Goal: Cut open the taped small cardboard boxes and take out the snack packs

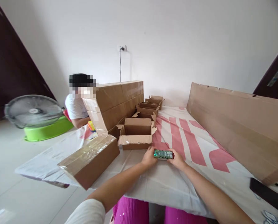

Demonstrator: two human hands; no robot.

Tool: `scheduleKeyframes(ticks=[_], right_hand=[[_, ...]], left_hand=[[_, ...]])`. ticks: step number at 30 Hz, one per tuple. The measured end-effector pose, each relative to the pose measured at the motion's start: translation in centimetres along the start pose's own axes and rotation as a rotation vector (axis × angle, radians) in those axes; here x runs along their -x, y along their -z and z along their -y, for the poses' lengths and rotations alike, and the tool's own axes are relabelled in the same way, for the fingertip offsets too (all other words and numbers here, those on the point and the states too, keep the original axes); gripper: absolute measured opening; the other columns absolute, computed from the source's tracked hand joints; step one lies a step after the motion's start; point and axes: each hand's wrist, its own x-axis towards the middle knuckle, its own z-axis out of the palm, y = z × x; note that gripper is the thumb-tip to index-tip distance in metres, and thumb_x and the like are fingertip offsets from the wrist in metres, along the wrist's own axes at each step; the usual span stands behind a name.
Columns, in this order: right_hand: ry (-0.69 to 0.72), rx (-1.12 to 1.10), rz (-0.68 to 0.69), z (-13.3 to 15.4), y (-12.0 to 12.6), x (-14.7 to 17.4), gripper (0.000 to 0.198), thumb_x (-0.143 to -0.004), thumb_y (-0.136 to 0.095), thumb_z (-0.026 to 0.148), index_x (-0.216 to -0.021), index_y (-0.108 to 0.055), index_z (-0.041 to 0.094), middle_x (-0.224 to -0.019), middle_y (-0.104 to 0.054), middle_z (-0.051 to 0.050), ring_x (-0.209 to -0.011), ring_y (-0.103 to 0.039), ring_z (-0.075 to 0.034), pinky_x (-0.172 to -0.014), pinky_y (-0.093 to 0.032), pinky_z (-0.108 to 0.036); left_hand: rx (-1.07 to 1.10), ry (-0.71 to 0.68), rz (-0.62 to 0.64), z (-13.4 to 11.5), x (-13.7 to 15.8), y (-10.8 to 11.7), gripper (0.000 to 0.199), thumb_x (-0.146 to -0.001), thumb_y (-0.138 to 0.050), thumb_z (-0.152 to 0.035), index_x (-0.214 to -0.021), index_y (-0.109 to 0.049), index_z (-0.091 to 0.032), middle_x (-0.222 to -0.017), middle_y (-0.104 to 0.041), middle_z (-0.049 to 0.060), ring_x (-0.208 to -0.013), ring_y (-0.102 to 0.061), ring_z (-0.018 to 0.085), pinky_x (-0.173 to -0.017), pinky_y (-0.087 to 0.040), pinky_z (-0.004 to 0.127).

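Between my two hands is a small green printed packet [163, 154], shiny, with a barcode at its right end. My left hand [149, 157] grips its left end, and my right hand [177, 159] grips the right end. The packet is just above or on the white and red cloth [176, 183]; I cannot tell which. Beyond my left hand stands an open cardboard box [136, 140] with its flaps up. Several more open boxes [148, 109] line up behind it.
A taped cardboard box [90, 158] lies at the left, beside a tall cardboard wall [120, 102]. Behind that wall sits another person [76, 107]. A cardboard panel [237, 124] and a black phone-like object [269, 196] are at right. A fan [34, 112] stands on the floor.
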Motion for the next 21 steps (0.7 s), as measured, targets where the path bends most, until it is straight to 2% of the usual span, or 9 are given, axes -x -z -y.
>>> scheduleKeyframes(ticks=[3, 7, 9, 11, 13, 16, 18, 21], right_hand=[[0.042, -0.033, 0.027, 1.7, -3.4, -0.2, 0.053, -0.056, -0.075, 0.016, -0.107, -0.062, 0.022, -0.098, -0.071, -0.003, -0.088, -0.067, -0.023, -0.082, -0.052, -0.038], [0.099, -0.079, 0.047, 4.3, -8.3, -2.1, 0.055, -0.060, -0.076, 0.017, -0.113, -0.060, 0.022, -0.102, -0.070, -0.005, -0.091, -0.067, -0.024, -0.083, -0.054, -0.039], [0.136, -0.095, 0.041, 5.3, -10.5, -2.9, 0.056, -0.063, -0.074, 0.016, -0.117, -0.059, 0.021, -0.108, -0.069, -0.007, -0.098, -0.065, -0.024, -0.088, -0.052, -0.040], [0.163, -0.106, 0.038, 5.8, -12.1, -3.2, 0.054, -0.068, -0.069, 0.013, -0.120, -0.057, 0.020, -0.109, -0.068, -0.008, -0.096, -0.065, -0.024, -0.087, -0.053, -0.040], [0.183, -0.111, 0.044, 5.9, -13.1, -2.9, 0.050, -0.072, -0.062, 0.009, -0.121, -0.055, 0.019, -0.103, -0.067, -0.008, -0.086, -0.065, -0.021, -0.083, -0.054, -0.039], [0.216, -0.118, 0.071, 5.5, -13.4, -2.0, 0.044, -0.074, -0.057, 0.008, -0.116, -0.057, 0.021, -0.100, -0.065, -0.006, -0.074, -0.062, -0.018, -0.077, -0.054, -0.037], [0.238, -0.122, 0.098, 5.2, -13.1, -1.6, 0.036, -0.073, -0.058, 0.009, -0.107, -0.060, 0.022, -0.101, -0.063, -0.006, -0.073, -0.062, -0.016, -0.076, -0.054, -0.034], [0.250, -0.122, 0.132, 5.0, -12.5, -1.5, 0.024, -0.073, -0.058, 0.009, -0.093, -0.062, 0.021, -0.094, -0.063, -0.004, -0.073, -0.061, -0.016, -0.073, -0.053, -0.032]], left_hand=[[0.024, 0.029, -0.086, 1.9, 1.2, 2.9, 0.053, -0.050, -0.066, 0.004, -0.098, -0.063, -0.020, -0.100, -0.060, 0.003, -0.097, -0.061, 0.022, -0.090, -0.051, 0.035], [0.051, 0.125, -0.261, 4.7, 1.3, 6.4, 0.057, -0.049, -0.059, 0.005, -0.100, -0.062, -0.019, -0.097, -0.060, 0.004, -0.093, -0.063, 0.023, -0.087, -0.053, 0.036], [0.053, 0.169, -0.354, 6.0, 1.3, 7.7, 0.057, -0.049, -0.057, 0.005, -0.101, -0.061, -0.019, -0.101, -0.059, 0.004, -0.097, -0.063, 0.024, -0.090, -0.053, 0.037], [0.037, 0.218, -0.447, 7.1, 1.5, 8.6, 0.056, -0.051, -0.057, 0.005, -0.102, -0.060, -0.019, -0.105, -0.058, 0.006, -0.104, -0.061, 0.026, -0.096, -0.050, 0.040], [0.008, 0.279, -0.532, 8.0, 1.7, 8.9, 0.054, -0.055, -0.056, 0.003, -0.105, -0.058, -0.019, -0.107, -0.056, 0.008, -0.109, -0.059, 0.028, -0.102, -0.046, 0.043], [-0.047, 0.351, -0.616, 8.5, 2.0, 8.8, 0.053, -0.059, -0.059, -0.001, -0.109, -0.054, -0.018, -0.109, -0.053, 0.010, -0.117, -0.053, 0.031, -0.108, -0.040, 0.047], [-0.083, 0.380, -0.638, 8.5, 2.2, 8.5, 0.051, -0.061, -0.061, -0.003, -0.110, -0.053, -0.016, -0.111, -0.052, 0.013, -0.120, -0.052, 0.033, -0.109, -0.038, 0.047], [-0.121, 0.422, -0.643, 8.4, 2.5, 8.4, 0.048, -0.063, -0.063, -0.006, -0.109, -0.051, -0.014, -0.111, -0.051, 0.015, -0.114, -0.055, 0.034, -0.103, -0.042, 0.048]])
